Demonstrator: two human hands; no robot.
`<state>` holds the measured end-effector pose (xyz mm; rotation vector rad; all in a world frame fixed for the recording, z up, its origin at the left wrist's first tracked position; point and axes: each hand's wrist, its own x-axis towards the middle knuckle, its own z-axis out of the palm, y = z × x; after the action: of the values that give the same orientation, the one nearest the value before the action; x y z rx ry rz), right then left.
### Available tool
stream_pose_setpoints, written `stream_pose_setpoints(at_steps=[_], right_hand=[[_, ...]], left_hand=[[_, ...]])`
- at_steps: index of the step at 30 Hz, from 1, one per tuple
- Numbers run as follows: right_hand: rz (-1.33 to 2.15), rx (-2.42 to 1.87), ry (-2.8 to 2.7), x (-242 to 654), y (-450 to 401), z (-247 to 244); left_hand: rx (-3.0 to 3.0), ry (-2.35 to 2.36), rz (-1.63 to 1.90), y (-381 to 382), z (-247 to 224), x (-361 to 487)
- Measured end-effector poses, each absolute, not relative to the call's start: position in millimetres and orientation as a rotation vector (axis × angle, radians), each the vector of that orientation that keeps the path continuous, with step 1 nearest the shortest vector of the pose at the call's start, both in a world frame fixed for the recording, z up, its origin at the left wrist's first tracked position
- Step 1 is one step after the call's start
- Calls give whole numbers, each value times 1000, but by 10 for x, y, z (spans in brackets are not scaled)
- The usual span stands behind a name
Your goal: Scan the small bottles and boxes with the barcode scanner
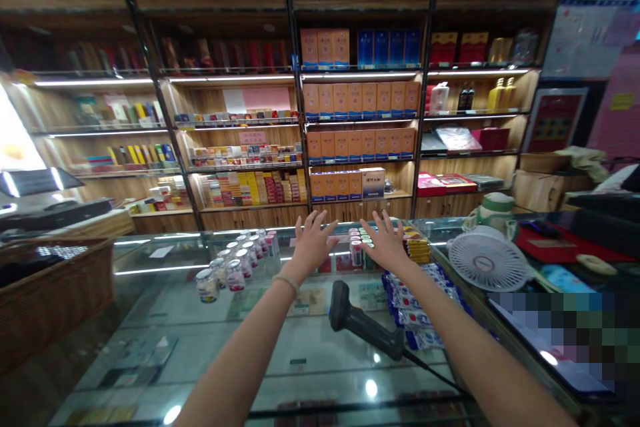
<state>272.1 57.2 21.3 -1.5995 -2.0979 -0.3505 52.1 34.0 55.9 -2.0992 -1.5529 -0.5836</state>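
My left hand (314,244) reaches forward over the glass counter (190,333), fingers spread, holding nothing. To its left stand several small lidded jars (236,275) in rows. My right hand (386,241) is also spread, just beside a group of small cans (356,251), partly covering them; whether it touches them I cannot tell. Yellow packs (419,251) lie right of that hand. Blue and white snack packets (417,310) are laid out below it, partly behind my right forearm. A dark barcode scanner (367,330) lies between my forearms, its cable running to the lower right.
A white fan (489,260) and a green and white jug (496,208) stand at the right. A tablet-like screen (555,347) lies before them. A wicker basket (55,300) is at the left. Lit shelves (363,123) with boxes and bottles line the back wall.
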Motion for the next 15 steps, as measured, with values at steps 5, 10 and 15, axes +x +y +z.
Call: stream_pose_setpoints(at_steps=[5,10,15], right_hand=[[-356,-1556,-2112,2683,589,130],[-368,-1520,-2114,2645,641,30],[-400,-1488,-2104,2637,657,-70]], left_hand=[[-2127,-1565,-600,455,447,648],[-2147,-1586,-598,560,344,723],[-2171,-1567,-571,636,243,748]])
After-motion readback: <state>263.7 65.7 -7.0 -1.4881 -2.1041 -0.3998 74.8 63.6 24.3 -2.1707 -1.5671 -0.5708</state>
